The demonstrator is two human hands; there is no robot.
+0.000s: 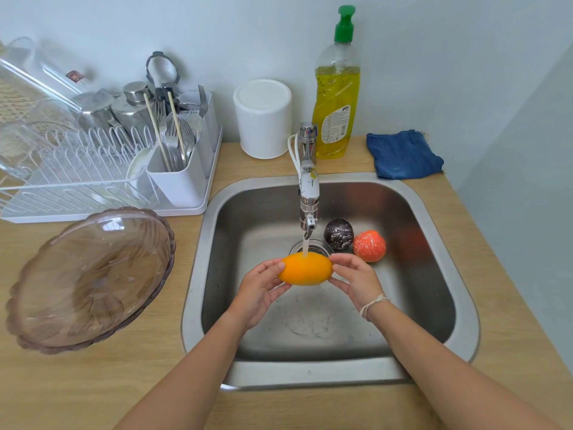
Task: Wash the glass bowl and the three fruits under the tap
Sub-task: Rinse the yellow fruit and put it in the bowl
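On your far left the rack [93,169] sits on the counter, with the glass bowl [90,279] tilted just in front of it. Your left hand [259,290] pinches one end of the orange fruit [305,269], held over the sink [198,274] under the tap [308,193] stream; your right hand [356,279] pinches the other end. The dark fruit [338,234] and red fruit [369,246] lie touching on the sink floor. A cloth [403,155] lies behind.

Wooden counter [93,383] — bowl [90,277], rack [102,181], cloth [403,155]
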